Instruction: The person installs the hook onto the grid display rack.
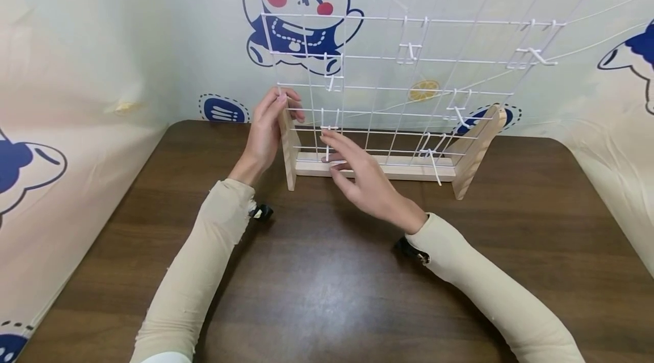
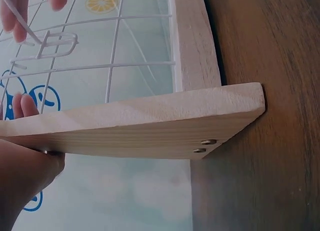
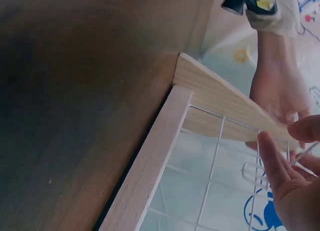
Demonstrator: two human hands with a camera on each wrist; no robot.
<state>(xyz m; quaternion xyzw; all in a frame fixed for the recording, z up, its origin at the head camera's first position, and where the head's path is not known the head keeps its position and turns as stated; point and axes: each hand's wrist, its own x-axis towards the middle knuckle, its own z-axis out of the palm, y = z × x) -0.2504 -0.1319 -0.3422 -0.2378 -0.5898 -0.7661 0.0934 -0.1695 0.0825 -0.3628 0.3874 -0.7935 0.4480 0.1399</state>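
Note:
A white wire grid rack (image 1: 375,88) stands at the back of the table on a wooden base. My left hand (image 1: 264,127) grips the upper end of its left wooden side panel (image 2: 135,111), thumb in front and fingers around behind. Close to the lower-left white hook (image 1: 329,126), my right hand (image 1: 365,181) has its fingers loosely extended and the thumb apart. In the left wrist view, its fingertips are right beside the prong of that hook (image 2: 59,45). The right wrist view shows the thumb and index finger on either side of the prong, not closed together.
Other white hooks hang on the grid: one above at left (image 1: 333,80), one at upper middle (image 1: 410,51), one at upper right (image 1: 533,55), and two at lower right. A wooden base bar (image 1: 375,167) joins the side panels. Behind is a patterned cloth (image 1: 204,39).

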